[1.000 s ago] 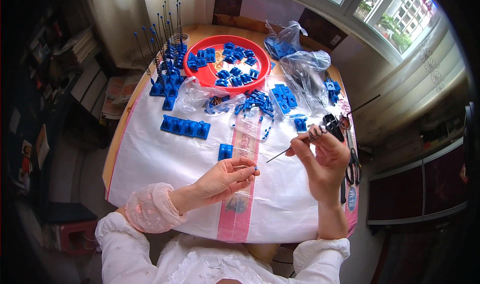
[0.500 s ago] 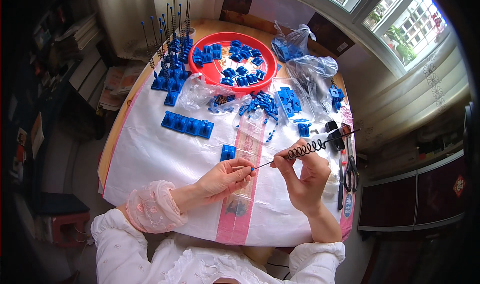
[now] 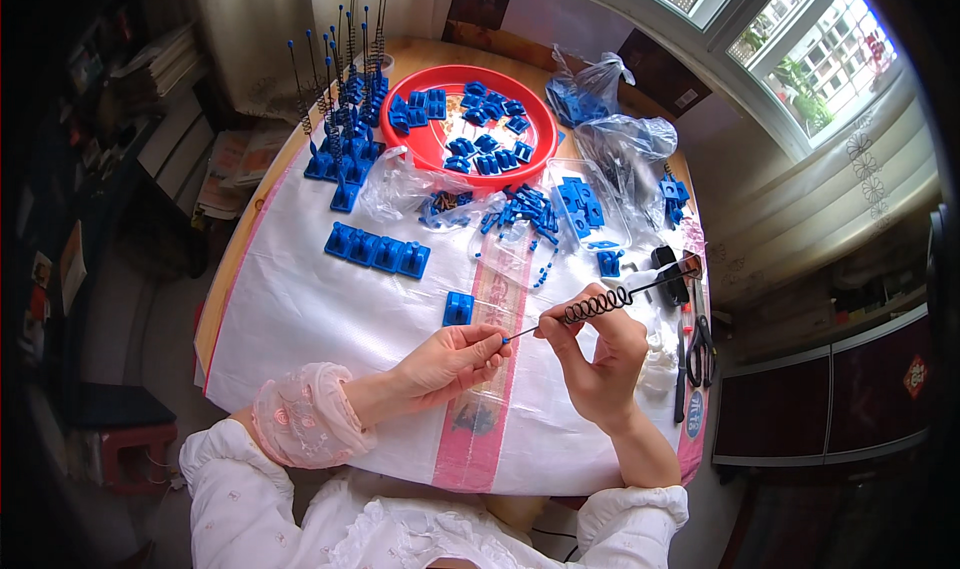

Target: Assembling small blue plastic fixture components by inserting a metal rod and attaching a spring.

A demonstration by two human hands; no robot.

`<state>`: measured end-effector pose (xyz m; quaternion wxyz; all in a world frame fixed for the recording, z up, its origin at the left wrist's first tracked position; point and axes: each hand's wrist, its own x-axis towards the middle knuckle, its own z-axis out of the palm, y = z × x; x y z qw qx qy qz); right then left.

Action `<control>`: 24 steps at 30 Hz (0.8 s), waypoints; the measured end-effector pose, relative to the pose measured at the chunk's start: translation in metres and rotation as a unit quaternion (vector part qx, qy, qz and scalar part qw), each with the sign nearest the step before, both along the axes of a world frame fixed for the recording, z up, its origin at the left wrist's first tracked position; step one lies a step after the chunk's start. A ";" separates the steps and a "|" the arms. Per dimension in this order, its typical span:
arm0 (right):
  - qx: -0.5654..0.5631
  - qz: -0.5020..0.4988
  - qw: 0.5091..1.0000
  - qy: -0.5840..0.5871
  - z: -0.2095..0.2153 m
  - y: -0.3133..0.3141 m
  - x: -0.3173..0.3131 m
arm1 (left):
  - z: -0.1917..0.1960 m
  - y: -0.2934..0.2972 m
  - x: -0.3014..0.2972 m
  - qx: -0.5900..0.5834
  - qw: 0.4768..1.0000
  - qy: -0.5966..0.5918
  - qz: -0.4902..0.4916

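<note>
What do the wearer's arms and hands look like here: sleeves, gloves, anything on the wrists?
Both hands are bare, no gloves. The left hand comes out of a white sleeve with a gathered, sheer pink lace cuff. The right hand has a bare forearm; its white sleeve is pushed up near the elbow. No rings or watch visible.

We see bright, even daylight coming from the window (image 3: 800, 59) at upper right, which looks washed out. The white cloth on the desk (image 3: 300, 309) is well lit, with only soft shadows. Straight edges bow toward the rim, the corners go black, and the left side stays dim.
</note>
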<state>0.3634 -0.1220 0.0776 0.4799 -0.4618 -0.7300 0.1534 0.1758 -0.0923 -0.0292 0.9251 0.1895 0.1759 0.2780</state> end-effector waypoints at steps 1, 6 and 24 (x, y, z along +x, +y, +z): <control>-0.002 0.001 1.000 -0.001 0.000 0.000 0.000 | -0.003 0.000 0.000 0.000 1.000 -0.007 0.001; -0.005 0.003 1.000 -0.003 0.001 0.000 -0.001 | -0.004 0.001 -0.001 -0.006 1.000 -0.018 -0.005; 0.005 -0.001 1.000 0.012 0.000 0.002 -0.005 | 0.000 0.000 -0.001 -0.015 1.000 0.003 -0.009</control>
